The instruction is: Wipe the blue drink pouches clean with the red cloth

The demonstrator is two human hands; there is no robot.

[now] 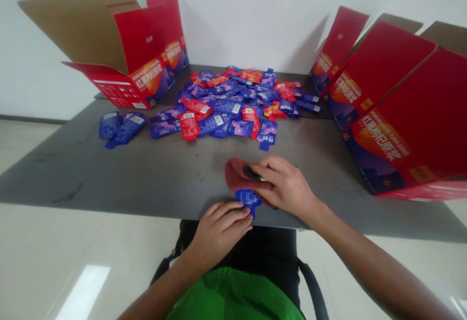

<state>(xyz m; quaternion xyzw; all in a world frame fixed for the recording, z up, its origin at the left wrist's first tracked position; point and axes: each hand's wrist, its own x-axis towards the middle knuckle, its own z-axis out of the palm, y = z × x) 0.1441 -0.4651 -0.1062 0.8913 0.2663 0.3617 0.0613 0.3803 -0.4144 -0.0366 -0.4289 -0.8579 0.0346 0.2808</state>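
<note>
Blue sachet (244,197) at the near edge of a grey table (160,174), seemingly partly under a reddish cloth (235,175). Right hand (292,186): fingers clamped on the cloth, plus 1 dark object (251,173), kind unclear. Left hand (222,230): fingers together on the sachet's narrow end; cannot tell whether the thumb pinches. Judgement: press that end flat so nothing slides, keep cloth pressure even. Tabletop scuffed; sachet pile (226,106) toward the back. Open red cartons (394,125) either side, pale wall (248,18), glossy floor (109,242).
</note>
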